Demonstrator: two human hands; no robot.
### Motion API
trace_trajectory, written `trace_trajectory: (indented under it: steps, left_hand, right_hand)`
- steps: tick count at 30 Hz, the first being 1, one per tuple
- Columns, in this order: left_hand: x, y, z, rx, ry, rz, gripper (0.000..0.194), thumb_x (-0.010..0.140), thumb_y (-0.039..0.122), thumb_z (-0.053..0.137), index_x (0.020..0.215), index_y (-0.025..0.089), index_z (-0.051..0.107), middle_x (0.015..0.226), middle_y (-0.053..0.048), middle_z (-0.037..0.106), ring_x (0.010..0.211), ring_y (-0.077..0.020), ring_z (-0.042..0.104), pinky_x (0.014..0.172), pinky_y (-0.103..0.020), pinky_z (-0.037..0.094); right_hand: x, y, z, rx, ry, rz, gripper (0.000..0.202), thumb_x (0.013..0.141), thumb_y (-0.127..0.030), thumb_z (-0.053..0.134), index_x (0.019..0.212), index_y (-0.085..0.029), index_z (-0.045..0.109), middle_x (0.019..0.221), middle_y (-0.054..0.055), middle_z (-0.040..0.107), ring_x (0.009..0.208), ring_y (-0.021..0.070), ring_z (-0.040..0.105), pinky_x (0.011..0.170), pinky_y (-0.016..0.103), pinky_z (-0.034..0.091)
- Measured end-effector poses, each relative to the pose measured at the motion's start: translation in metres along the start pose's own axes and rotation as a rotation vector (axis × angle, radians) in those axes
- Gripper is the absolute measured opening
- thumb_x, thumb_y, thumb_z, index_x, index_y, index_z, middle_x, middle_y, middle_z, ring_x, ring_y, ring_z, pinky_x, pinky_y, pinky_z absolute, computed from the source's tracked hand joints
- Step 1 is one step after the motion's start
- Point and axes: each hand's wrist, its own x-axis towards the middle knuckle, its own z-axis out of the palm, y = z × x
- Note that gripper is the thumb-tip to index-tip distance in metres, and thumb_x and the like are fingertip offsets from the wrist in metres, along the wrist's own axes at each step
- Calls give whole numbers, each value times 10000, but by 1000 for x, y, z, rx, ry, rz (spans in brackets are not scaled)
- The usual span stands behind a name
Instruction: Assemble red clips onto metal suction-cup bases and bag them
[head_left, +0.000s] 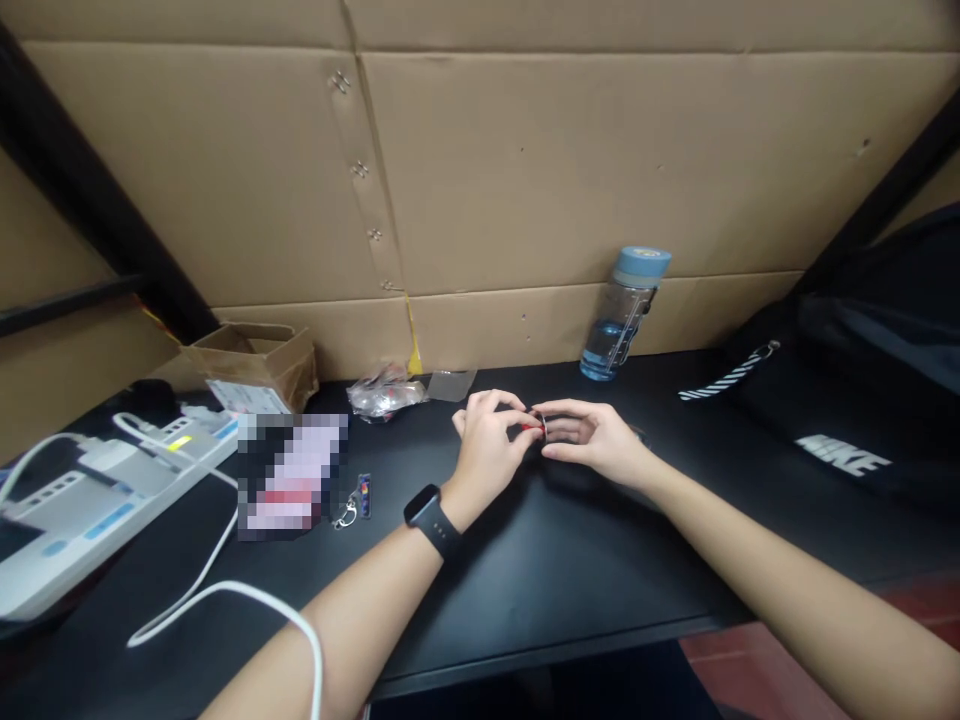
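Above the black table, my left hand (491,432), with a dark watch on its wrist, is closed in a pinch on a small red object with a metallic ring-like edge (544,428). The fingers cover most of it, so its kind does not show. From the other side my right hand (602,440) reaches in with curved fingers. Its fingertips meet the metallic edge, thumb below and index finger above. A keyring clasp (346,514) with a small dark, colourful tag (365,495) lies on the table, left of my left hand.
A water bottle (622,315) stands at the back right, near a black bag (847,400). Crumpled clear plastic (386,392) and an open cardboard box (259,358) are at the back left. A white power strip (112,500) and cable (217,590) occupy the left side.
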Motion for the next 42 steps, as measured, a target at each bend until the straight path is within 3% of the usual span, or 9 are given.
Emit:
trace_trajectory:
  steps: [6, 14, 27, 37, 42]
  left_hand:
    - [-1, -2, 0, -2, 86, 53, 66, 876, 276, 760, 863, 315, 812, 1153, -42, 691, 1186, -300, 497, 928, -492, 343]
    - [0, -7, -1, -20, 25, 121, 136, 957, 351, 666, 951, 343, 802, 1084, -16, 754, 1156, -279, 523, 948, -503, 292]
    - [-2, -2, -3, 39, -10, 135, 62, 944, 231, 651, 940, 257, 707, 1044, -25, 763, 1133, -268, 543, 928, -470, 282]
    - [1, -3, -7, -8, -3, 102, 118, 934, 294, 673, 1045, 292, 711, 1033, -14, 778, 1139, -272, 552, 952, -456, 285]
    - [4, -6, -9, -23, -34, 110, 92, 946, 303, 664, 949, 292, 755, 1013, -3, 781, 1142, -257, 562, 970, -461, 270]
  right_hand:
    - [-1, -5, 12, 51, 129, 87, 632, 646, -297, 945, 1236, -218, 731, 1188, 117, 748, 1022, 280, 749, 987, 491, 587]
    - [2, -1, 8, 23, 185, 71, 576, 692, -329, 924, 1225, -210, 742, 1126, 115, 763, 982, 257, 739, 974, 461, 593]
    - [1, -4, 10, -8, 137, 69, 571, 701, -352, 915, 1226, -214, 738, 1186, 117, 756, 1086, 275, 719, 1038, 473, 554]
    - [2, -4, 6, 26, 151, 70, 563, 703, -371, 912, 1215, -214, 739, 1205, 127, 750, 1040, 281, 738, 983, 467, 587]
    - [2, -2, 7, 63, 150, 77, 569, 707, -341, 913, 1229, -211, 730, 1165, 118, 760, 1008, 269, 750, 990, 469, 584]
